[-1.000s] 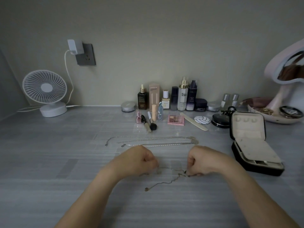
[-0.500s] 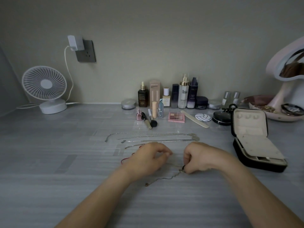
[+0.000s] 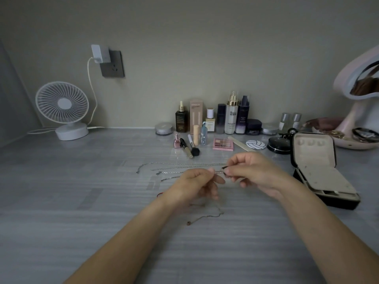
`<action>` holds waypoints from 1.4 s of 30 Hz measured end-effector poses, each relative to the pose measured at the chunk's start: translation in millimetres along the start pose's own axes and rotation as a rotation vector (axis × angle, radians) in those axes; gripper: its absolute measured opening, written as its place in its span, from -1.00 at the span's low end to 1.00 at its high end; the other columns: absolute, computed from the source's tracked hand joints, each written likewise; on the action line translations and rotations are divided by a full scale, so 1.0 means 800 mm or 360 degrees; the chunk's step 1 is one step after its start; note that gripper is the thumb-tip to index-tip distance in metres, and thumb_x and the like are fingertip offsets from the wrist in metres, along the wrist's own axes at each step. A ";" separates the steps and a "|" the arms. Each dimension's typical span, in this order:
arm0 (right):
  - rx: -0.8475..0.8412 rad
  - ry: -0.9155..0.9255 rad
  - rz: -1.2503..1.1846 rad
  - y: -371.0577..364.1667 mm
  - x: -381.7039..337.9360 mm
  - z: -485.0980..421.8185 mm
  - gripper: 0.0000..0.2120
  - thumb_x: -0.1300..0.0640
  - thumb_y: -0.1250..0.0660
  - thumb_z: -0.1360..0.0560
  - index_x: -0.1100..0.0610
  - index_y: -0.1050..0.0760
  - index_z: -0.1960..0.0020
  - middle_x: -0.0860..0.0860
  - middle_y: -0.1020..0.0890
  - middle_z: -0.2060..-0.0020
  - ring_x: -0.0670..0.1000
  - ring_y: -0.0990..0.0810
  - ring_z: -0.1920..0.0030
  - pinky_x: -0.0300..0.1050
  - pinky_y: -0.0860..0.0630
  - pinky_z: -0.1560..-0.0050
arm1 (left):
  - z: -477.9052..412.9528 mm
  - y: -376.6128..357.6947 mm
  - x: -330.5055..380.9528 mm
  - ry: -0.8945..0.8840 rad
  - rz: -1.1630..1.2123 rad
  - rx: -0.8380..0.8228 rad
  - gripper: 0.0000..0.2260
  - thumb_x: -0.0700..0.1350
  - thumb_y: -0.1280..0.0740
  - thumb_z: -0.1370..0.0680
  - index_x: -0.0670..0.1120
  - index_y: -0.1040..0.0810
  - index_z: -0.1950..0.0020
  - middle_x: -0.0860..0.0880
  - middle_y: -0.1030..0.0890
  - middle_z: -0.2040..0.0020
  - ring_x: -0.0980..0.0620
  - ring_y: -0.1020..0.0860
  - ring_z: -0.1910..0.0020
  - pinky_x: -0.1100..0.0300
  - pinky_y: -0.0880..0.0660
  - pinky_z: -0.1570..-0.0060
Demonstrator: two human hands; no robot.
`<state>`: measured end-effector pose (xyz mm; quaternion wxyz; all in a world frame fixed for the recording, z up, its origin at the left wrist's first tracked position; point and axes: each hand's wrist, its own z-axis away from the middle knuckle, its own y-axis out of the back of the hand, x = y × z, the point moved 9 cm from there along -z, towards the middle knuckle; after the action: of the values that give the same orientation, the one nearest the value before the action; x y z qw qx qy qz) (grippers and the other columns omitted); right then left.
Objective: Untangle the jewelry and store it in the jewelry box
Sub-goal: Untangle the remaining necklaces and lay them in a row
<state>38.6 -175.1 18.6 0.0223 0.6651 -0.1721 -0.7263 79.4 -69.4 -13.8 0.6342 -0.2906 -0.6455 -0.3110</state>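
Two hands work just above the surface (image 3: 82, 212). The left hand (image 3: 194, 184) and the right hand (image 3: 253, 173) each pinch a thin chain (image 3: 205, 217) between thumb and fingertips, with the held stretch raised. Its loose end appears to trail down onto the surface, ending in a small pendant (image 3: 188, 223). Several other chains (image 3: 184, 167) lie in straight rows just beyond the hands. The jewelry box (image 3: 313, 149) stands open at the right, near the right forearm. Likely faults from here: pulling the pinched points apart could tighten a knot or snap fine links; a slipped pinch would drop the chain into a fresh tangle; the trailing end could snag the laid-out rows.
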 end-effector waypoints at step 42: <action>0.0710 -0.0213 0.0218 0.100 0.046 -0.079 -0.97 0.29 -0.37 -0.39 0.26 -0.55 0.18 0.08 -0.56 0.42 -0.07 -0.42 0.50 -0.27 -0.26 0.54 | -0.041 0.202 0.028 0.0386 -0.1176 0.0764 -0.80 -0.07 -0.29 -0.54 -0.17 -0.60 0.17 -0.01 -0.55 0.34 0.04 -0.37 0.46 0.24 -0.33 0.46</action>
<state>80.3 -273.6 1.9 -0.0874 0.5907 -0.3742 -0.7095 224.0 7.7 13.8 0.6010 0.1530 -0.6808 -0.3898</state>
